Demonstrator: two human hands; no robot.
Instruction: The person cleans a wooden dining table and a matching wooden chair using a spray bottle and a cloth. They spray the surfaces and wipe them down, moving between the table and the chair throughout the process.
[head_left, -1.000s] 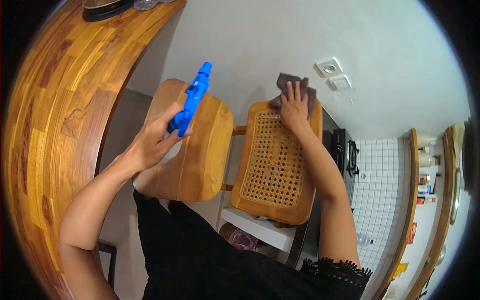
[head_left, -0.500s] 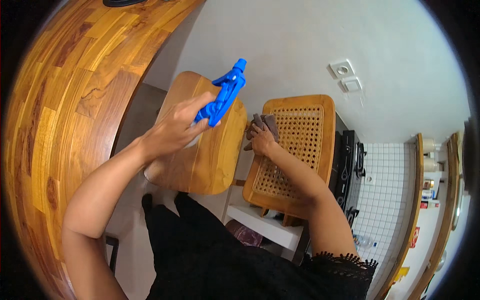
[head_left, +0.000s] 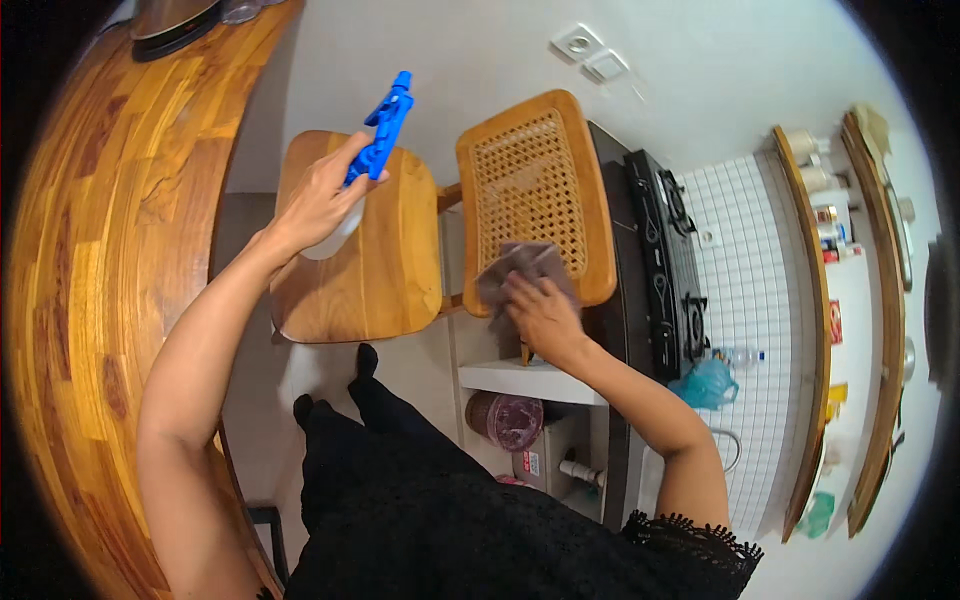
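My left hand is closed round the neck of a spray bottle with a blue trigger head. Its pale body shows only partly below my fingers, above the wooden seat of a chair. My right hand presses a grey-brown cloth on the near edge of the chair's backrest, a woven cane panel in a wooden frame. Blur softens the cloth's lower part, and it hides that corner of the frame.
A wooden counter runs along the left. Right of the backrest is a black gas stove, with a teal plastic bag near it. A pinkish bin stands under a white ledge. Shelves line the right wall.
My right hand has moved with the cloth from the backrest's left side to its near edge. My left hand still holds the spray bottle over the seat. The view has shifted.
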